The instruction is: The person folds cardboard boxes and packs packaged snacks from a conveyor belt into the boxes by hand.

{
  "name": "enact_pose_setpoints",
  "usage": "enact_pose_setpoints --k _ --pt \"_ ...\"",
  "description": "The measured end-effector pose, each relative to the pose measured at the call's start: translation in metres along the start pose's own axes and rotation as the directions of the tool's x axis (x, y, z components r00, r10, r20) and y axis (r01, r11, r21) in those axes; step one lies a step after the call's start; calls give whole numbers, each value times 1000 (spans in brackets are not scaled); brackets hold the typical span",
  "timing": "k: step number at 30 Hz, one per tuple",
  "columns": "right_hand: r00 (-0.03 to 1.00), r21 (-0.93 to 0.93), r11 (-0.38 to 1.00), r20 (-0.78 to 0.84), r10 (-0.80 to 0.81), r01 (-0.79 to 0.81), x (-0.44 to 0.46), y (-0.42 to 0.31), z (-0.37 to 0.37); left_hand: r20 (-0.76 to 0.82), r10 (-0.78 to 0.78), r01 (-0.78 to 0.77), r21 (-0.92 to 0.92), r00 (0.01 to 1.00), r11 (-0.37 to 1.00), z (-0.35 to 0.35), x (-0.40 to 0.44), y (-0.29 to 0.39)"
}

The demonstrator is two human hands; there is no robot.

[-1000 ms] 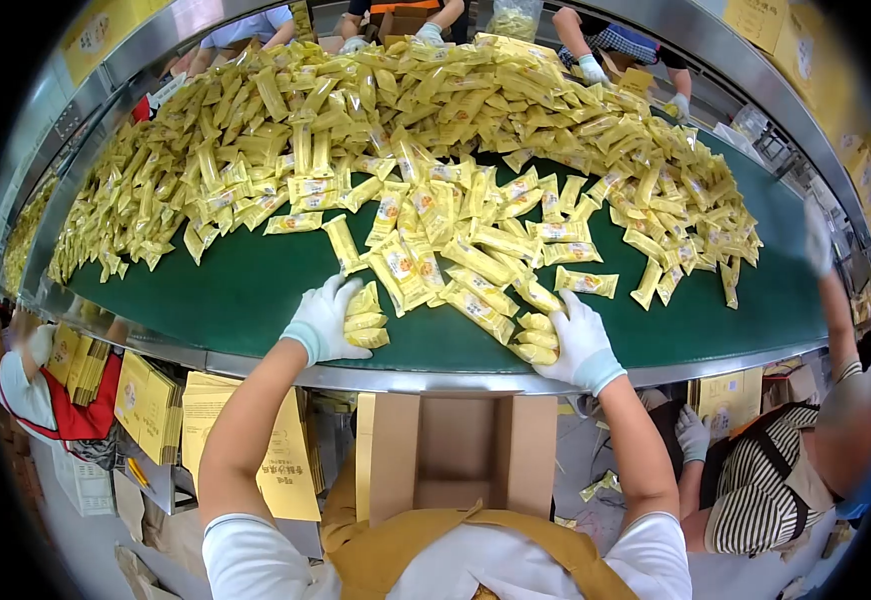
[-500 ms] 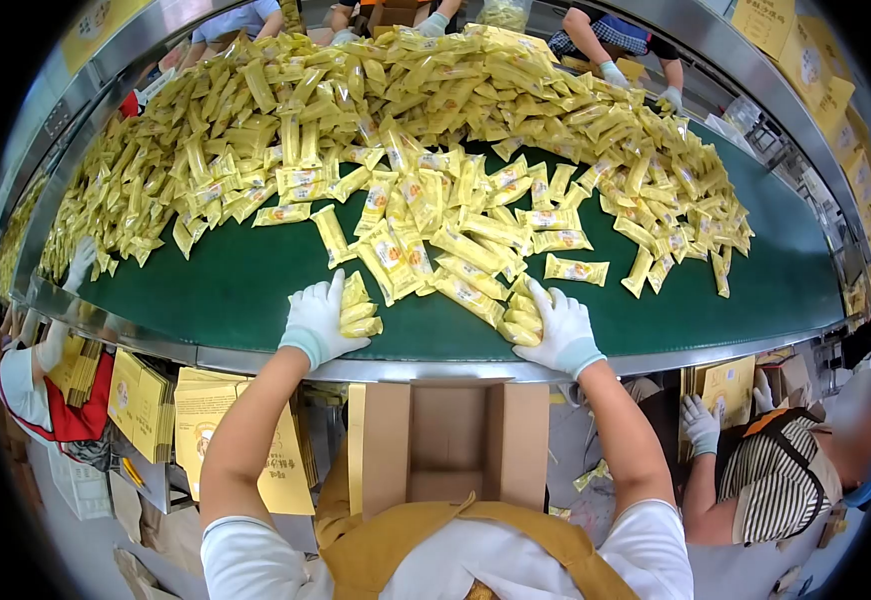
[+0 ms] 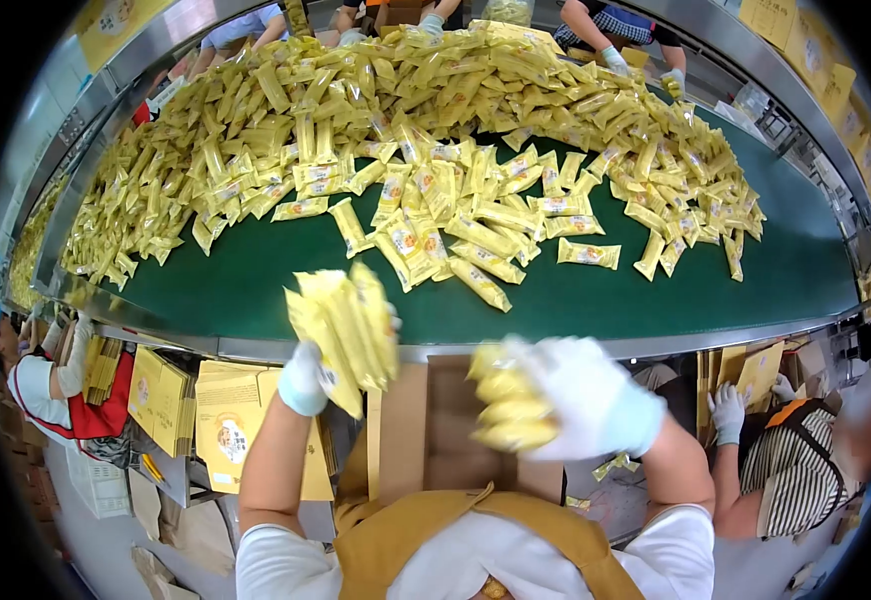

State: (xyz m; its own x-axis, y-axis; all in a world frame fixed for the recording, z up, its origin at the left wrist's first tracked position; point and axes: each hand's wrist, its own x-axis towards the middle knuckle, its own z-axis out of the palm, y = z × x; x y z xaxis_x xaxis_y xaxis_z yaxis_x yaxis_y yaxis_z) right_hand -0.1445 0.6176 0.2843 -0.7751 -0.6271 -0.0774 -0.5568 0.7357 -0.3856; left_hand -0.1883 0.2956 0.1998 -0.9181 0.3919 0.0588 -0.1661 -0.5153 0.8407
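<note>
A green belt (image 3: 676, 300) curves through a busy workroom, yellow packets (image 3: 356, 110) heaped toward its far edge, a few lying loose nearer. In the head view, the left hand (image 3: 306, 377) grasps a bundle (image 3: 344, 335) at the near edge, most fingers hidden behind it; the blurred right hand (image 3: 586, 390) clasps a stack (image 3: 511, 405) over an open carton (image 3: 396, 435). Packets look light, slick and probably crumbly, best held around their middles; the belt seems smooth, and co-workers' hands (image 3: 615, 60) show beyond its far edge
</note>
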Motion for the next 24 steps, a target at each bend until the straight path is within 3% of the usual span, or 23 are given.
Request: enact_pose_setpoints --k 1,2,3,4,6,9,10,11,13,17,20,22,24 --pt "987 -263 960 148 -63 100 6 -15 19 41 -32 32 7 999 999 15 2 -2" --pt "932 -334 935 362 14 116 19 -30 40 78 -121 120 13 990 993 21 1 -8" --pt "878 -388 905 477 37 173 30 -38 63 114 -208 206 24 972 978 26 1 -13" --pt "809 -362 912 585 59 195 45 -48 70 199 -242 214 153 950 965 24 1 -22" --pt "765 -299 920 645 -2 254 58 -43 106 333 -309 195 335 891 922 26 -1 -38" --pt "847 -102 967 510 -152 235 50 -11 181 402 -247 1 522 882 853 52 1 -49" --pt "867 -63 970 466 -178 233 44 -10 191 423 -191 -119 605 886 788 68 -2 -38" --pt "875 -37 970 441 -199 239 38 -10 202 434 -91 -290 730 896 618 71 -1 -44" --pt "884 -23 970 419 -209 240 24 -20 205 506 103 -517 844 856 144 74 -3 -62" --pt "881 -92 980 459 -117 178 12 -29 202 547 57 -483 778 835 -402 64 -13 -101" --pt "852 -142 987 524 5 82 13 -31 204 499 71 -387 747 864 -540 66 -16 -114" --pt "752 -112 993 650 110 -49 17 -35 211 431 -24 -376 757 902 -535 69 -17 -121" --pt "765 -221 975 629 136 9 19 -35 225 318 -181 -364 748 931 -555 72 -13 -130"
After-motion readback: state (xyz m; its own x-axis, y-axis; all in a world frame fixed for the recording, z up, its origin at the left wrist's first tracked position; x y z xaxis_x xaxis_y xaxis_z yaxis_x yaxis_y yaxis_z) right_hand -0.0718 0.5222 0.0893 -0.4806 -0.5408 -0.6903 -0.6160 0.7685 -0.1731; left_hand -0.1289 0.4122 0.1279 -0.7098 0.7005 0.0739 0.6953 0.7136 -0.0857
